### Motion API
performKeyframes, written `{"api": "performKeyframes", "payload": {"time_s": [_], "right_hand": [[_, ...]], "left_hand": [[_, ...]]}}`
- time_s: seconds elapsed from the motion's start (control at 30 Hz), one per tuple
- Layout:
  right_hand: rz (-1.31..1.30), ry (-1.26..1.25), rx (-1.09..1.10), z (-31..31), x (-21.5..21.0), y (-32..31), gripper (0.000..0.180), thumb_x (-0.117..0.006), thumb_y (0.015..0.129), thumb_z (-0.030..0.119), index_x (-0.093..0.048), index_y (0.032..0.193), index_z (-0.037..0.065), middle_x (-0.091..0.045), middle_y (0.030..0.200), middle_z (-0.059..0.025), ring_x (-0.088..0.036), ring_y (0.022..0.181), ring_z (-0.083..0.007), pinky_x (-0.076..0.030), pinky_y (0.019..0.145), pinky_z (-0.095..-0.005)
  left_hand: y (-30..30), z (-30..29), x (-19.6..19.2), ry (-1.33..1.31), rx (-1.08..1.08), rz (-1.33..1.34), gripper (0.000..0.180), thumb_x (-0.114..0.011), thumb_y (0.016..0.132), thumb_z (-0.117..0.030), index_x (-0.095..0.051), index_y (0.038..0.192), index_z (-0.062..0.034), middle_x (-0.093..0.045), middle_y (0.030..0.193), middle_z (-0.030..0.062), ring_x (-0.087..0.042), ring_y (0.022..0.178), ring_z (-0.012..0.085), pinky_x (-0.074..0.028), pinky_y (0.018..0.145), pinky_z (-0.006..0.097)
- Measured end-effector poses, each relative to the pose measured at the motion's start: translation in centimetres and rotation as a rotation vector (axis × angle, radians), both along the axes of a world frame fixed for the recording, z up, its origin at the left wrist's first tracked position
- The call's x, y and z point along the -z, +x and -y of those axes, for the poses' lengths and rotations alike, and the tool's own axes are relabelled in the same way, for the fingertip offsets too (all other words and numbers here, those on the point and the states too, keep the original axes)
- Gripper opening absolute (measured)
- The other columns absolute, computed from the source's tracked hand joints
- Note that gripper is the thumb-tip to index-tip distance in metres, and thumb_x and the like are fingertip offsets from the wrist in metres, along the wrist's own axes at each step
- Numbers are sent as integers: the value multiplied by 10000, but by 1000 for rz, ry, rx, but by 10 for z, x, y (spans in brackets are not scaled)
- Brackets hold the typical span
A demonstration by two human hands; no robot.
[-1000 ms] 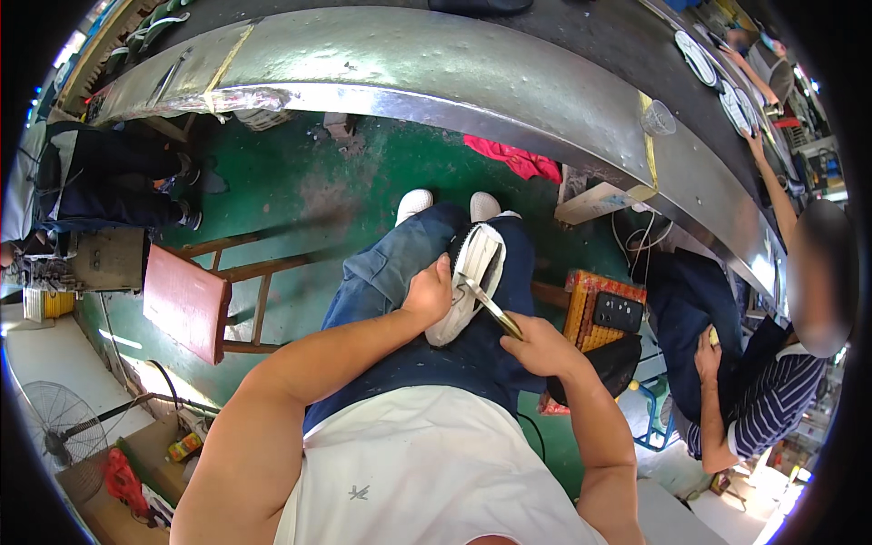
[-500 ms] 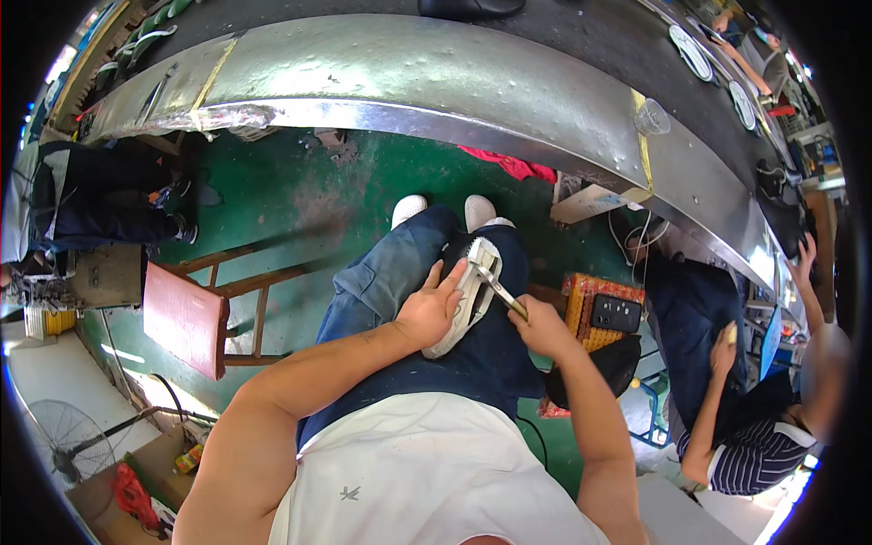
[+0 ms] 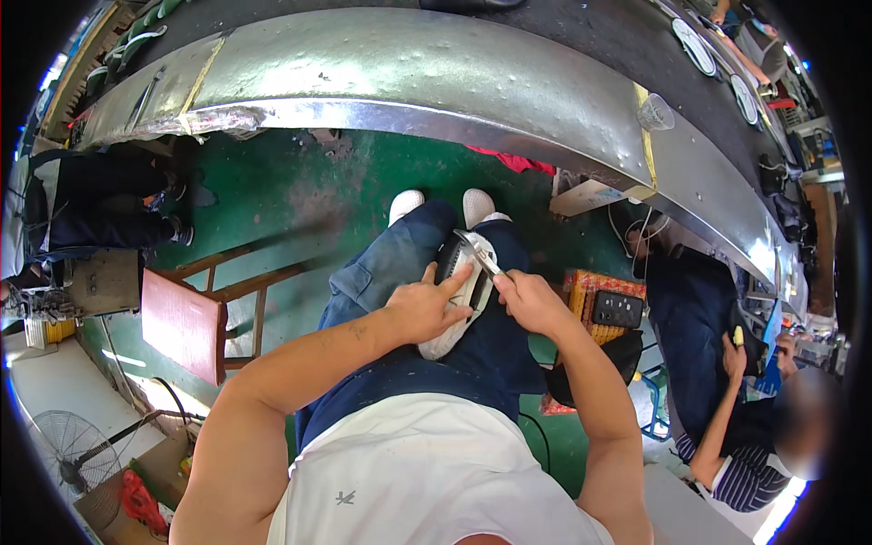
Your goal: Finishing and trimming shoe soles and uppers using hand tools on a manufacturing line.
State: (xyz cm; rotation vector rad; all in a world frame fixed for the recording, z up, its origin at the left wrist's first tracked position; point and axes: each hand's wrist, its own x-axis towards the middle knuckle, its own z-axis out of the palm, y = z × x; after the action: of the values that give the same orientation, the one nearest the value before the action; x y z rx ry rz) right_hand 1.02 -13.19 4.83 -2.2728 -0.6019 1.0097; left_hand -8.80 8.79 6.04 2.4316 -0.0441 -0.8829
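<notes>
white shoe lay in the lap of the dark blue trousers, its far end angled toward the knees. the left hand was spread over it, two fingers forked apart and the thumb held away from them. the right hand was wrapped around the handle of a metal tool, whose curved head reached over the far end of the shoe; i could not tell whether it gripped any material. to the right, a black phone rested on a seat with a beaded surface. a stool with a reddish top stood on the left. ahead ran a long bench with a metal front, with a clear cup on it.
</notes>
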Motion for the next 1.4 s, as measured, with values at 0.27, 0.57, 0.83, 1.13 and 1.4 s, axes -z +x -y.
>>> {"api": "performKeyframes", "payload": {"time_s": [0.27, 0.57, 0.83, 1.13, 1.4], "right_hand": [[-51, 296, 76, 9, -15, -36, 483, -403, 1071, 427, -621, 990, 4, -688, 881, -269, -647, 870, -491, -493, 793, -565], [203, -61, -101, 11, -9, -83, 466, -420, 1069, 399, -641, 952, 6, -701, 828, -178, -700, 799, -355, -530, 744, -452], [-218, 316, 418, 62, 16, -99, 519, -392, 1092, 446, -610, 1075, -24, -682, 869, -104, -670, 742, -196, -527, 708, -331], [-369, 394, 652, 81, 19, -109, 445, -507, 1064, 405, -600, 1166, -18, -669, 925, -59, -651, 761, -140, -515, 696, -294], [-349, 183, 365, 79, -24, -102, 328, -616, 975, 168, -579, 1244, -17, -634, 902, -43, -607, 789, -120, -515, 755, -285]], "left_hand": [[-51, 5, 28, -318, -615, 44, 695, -551, 1012, -333, -354, 1490, 132, -536, 1374, 377, -560, 1287, 450, -421, 1107, 412], [-54, 0, 31, -421, -550, 51, 866, -686, 926, -341, -259, 1557, 70, -542, 1379, 363, -537, 1319, 437, -408, 1124, 391], [-16, -26, -27, -188, -265, -82, 1052, -805, 798, -232, -142, 1593, -43, -640, 1238, 315, -644, 1136, 463, -510, 995, 437], [56, -40, -97, -934, -434, 391, 667, -874, 799, -182, -495, 1319, -7, -720, 1029, 159, -691, 935, 189, -557, 828, 336], [46, 4, 95, -662, -560, -106, 667, -374, 1076, -560, -607, 1341, 6, -675, 1231, 153, -622, 1123, 201, -467, 1022, 348]]}}
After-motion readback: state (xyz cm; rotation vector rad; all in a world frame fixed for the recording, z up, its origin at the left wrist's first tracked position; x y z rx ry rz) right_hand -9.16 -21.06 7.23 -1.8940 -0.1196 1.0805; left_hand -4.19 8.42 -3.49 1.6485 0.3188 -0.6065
